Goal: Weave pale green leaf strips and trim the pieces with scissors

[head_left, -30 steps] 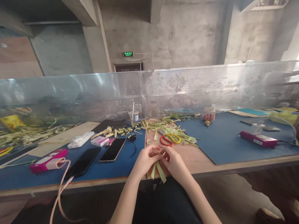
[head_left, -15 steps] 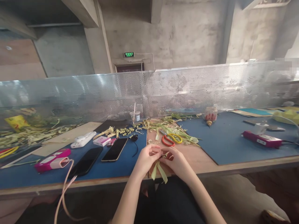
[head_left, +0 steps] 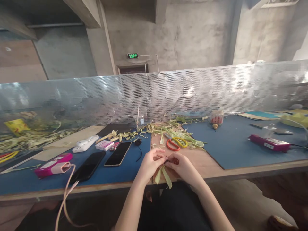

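Note:
Pale green leaf strips (head_left: pixel 166 178) hang down between my hands over the table's front edge; they look like dried plant leaf. My left hand (head_left: pixel 154 160) is closed, thumb and fingers pinching the strips' upper end. From the other side my right hand (head_left: pixel 177 163) meets it, its fingers also closed on the strips. The pinched part is mostly hidden by my fingertips. Just beyond the hands lie scissors with one red and one yellow handle (head_left: pixel 176 143), resting near a loose pile of similar leaf strips (head_left: pixel 192 139).
Left on the blue table mat are two phones (head_left: pixel 117 154), a small box (head_left: pixel 104 145), a magenta power strip (head_left: pixel 53 165) with a cable, and knotted plant pieces (head_left: pixel 128 135). A plastic cup (head_left: pixel 139 120) and a jar (head_left: pixel 217 117) stand before the perforated metal screen (head_left: pixel 168 93).
My right hand's fingers have drawn in closer over the pinched part of the leaf strips. The strips hang almost as before, and the table things have not moved.

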Demonstrator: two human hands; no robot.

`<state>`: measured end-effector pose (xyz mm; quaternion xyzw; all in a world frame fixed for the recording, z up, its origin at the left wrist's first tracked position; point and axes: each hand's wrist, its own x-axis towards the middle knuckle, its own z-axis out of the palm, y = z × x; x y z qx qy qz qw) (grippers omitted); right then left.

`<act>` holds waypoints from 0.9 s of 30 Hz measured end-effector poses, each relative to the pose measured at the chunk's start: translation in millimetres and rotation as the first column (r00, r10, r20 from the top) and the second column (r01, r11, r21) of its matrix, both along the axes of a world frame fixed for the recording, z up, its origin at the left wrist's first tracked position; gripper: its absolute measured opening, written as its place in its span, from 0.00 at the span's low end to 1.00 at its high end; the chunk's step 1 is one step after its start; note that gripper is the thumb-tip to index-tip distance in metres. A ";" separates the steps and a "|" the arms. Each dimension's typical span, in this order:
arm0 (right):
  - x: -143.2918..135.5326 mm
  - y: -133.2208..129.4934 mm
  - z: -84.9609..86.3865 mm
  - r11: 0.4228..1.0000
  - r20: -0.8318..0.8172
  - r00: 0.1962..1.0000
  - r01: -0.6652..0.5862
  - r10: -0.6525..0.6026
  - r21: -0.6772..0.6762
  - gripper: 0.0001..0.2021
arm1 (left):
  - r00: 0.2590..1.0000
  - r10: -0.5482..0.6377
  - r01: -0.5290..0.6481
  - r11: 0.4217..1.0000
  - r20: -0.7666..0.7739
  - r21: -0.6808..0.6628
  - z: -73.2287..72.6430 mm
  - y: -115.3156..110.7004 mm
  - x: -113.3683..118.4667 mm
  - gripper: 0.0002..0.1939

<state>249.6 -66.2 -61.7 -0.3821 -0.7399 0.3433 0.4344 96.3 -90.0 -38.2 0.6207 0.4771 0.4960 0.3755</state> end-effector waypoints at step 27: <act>3.7 -7.3 10.5 0.999 -0.094 0.995 0.012 -0.016 -0.048 0.11 | 0.967 0.116 -0.038 0.947 -0.228 0.319 -1.4 -3.0 -0.4 0.13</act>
